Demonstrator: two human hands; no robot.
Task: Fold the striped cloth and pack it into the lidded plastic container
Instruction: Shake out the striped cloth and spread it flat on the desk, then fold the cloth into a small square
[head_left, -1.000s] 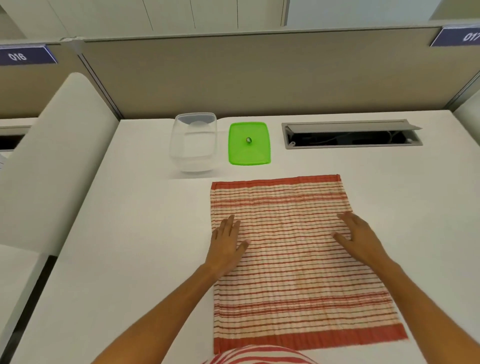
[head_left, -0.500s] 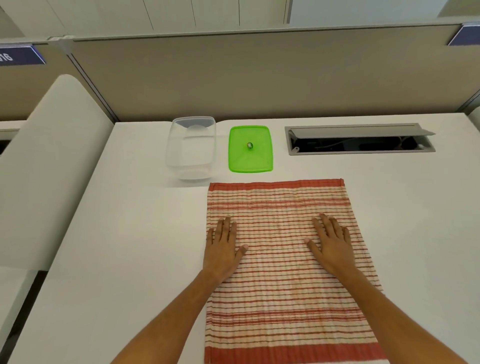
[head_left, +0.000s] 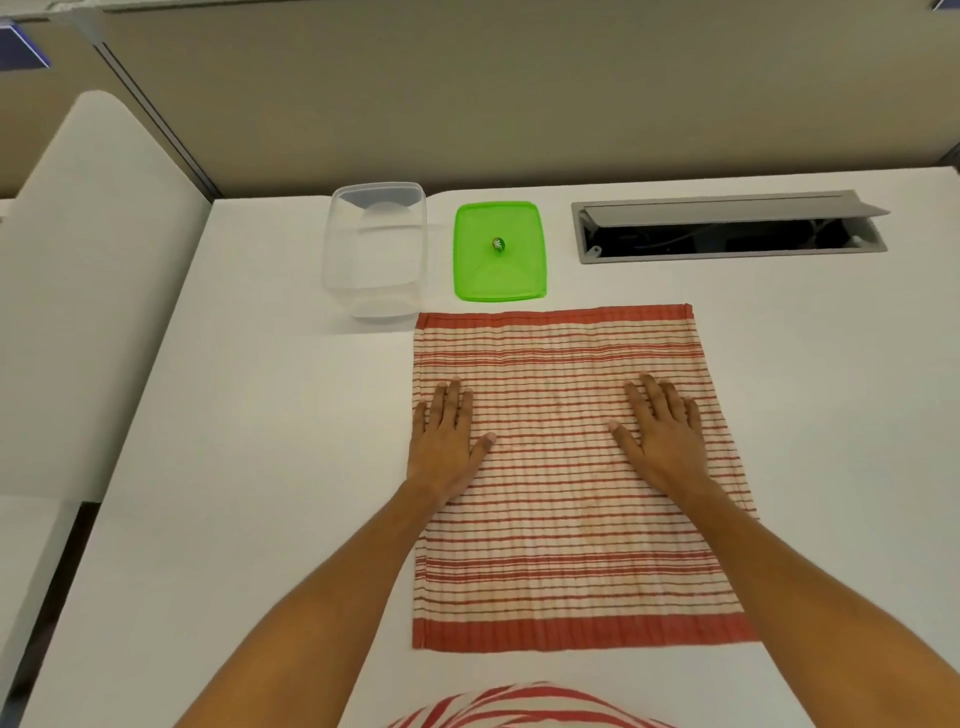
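The red-and-cream striped cloth (head_left: 561, 545) lies spread flat on the white desk (head_left: 260, 493). My left hand (head_left: 444, 439) rests palm down on the cloth's left edge, fingers together. My right hand (head_left: 665, 434) lies flat on the cloth right of its middle. Neither hand grips anything. Beyond the cloth's far left corner stands the clear plastic container (head_left: 375, 248), open and with nothing in it. Its green lid (head_left: 500, 252), with a small knob at its centre, lies on the desk just right of the container.
An open grey cable hatch (head_left: 727, 228) is sunk into the desk at the back right. A beige partition wall (head_left: 519, 93) closes off the far side. A white rounded panel (head_left: 88, 291) stands along the left edge. Striped clothing (head_left: 519, 709) shows at the bottom.
My right hand has slid left from the cloth's right edge onto the cloth. The left hand stays on the left edge. The view has shifted so the whole cloth shows.
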